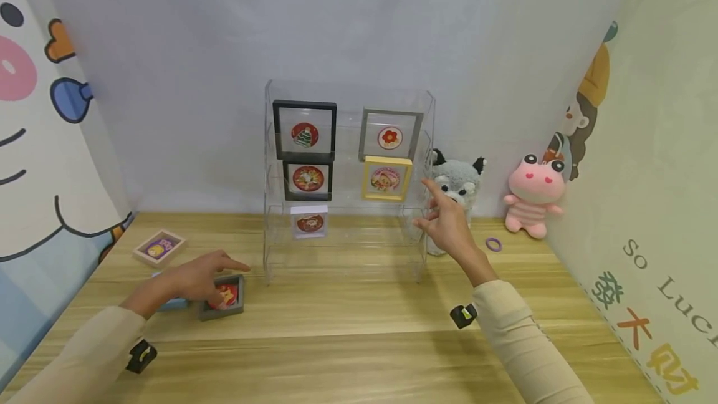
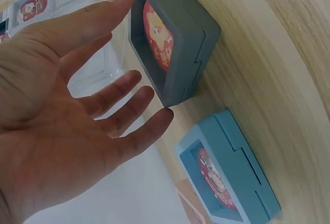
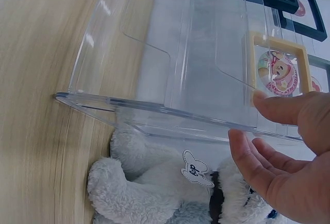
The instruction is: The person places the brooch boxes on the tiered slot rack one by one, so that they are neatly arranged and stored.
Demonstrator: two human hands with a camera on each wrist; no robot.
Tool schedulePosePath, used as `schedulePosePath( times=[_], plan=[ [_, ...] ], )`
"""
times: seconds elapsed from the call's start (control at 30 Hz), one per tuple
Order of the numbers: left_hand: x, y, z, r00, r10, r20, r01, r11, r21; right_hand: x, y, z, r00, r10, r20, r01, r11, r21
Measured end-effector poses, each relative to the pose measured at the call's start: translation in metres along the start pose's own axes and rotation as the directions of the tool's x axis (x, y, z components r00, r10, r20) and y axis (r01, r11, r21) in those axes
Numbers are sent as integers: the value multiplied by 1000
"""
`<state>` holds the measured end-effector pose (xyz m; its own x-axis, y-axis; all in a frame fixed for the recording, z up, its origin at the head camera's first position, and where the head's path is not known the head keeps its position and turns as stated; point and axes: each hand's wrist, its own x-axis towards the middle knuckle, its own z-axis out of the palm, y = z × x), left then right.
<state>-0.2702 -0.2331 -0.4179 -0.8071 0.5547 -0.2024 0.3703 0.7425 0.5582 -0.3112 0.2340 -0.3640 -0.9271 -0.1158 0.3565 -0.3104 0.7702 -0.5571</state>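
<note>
My left hand (image 1: 196, 276) hovers at a grey square frame (image 1: 238, 304) with a red round picture, lying on the table. Its fingers are spread; in the left wrist view the thumb overlaps the frame's edge, and contact is unclear. Beside that lies a blue frame (image 2: 221, 167), mostly hidden by the hand in the head view. At the right side of a clear tiered display rack (image 1: 348, 254), my right hand (image 1: 449, 223) has thumb and fingers apart on either side of the side panel's edge. The yellow frame (image 1: 387, 178) on the rack is closest to it.
Two black frames (image 1: 305, 105) (image 1: 307, 197), a grey frame (image 1: 417, 133) and a white frame (image 1: 310, 209) stand on the rack. A beige frame (image 1: 159, 248) lies at left. At right are a grey plush (image 1: 460, 173), a pink plush (image 1: 535, 195) and a purple ring (image 1: 493, 244).
</note>
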Motion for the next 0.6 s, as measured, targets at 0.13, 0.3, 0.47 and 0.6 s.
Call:
schedulePosePath(
  times=[0.13,0.3,0.47,0.6],
  plan=[
    [-1,-2,0,1000,0,5,0,999,50,0,-1,0,1000,-3,1,3,1000,-5],
    [-1,-7,2,1000,2,4,-2,996,89,0,-1,0,1000,-6,-1,6,1000,-4],
    [-1,-9,2,1000,10,16,-12,994,113,0,0,0,1000,-11,-6,11,1000,-3],
    [1,-9,2,1000,2,24,-5,993,117,0,0,0,1000,-6,-1,6,1000,-1]
  ],
)
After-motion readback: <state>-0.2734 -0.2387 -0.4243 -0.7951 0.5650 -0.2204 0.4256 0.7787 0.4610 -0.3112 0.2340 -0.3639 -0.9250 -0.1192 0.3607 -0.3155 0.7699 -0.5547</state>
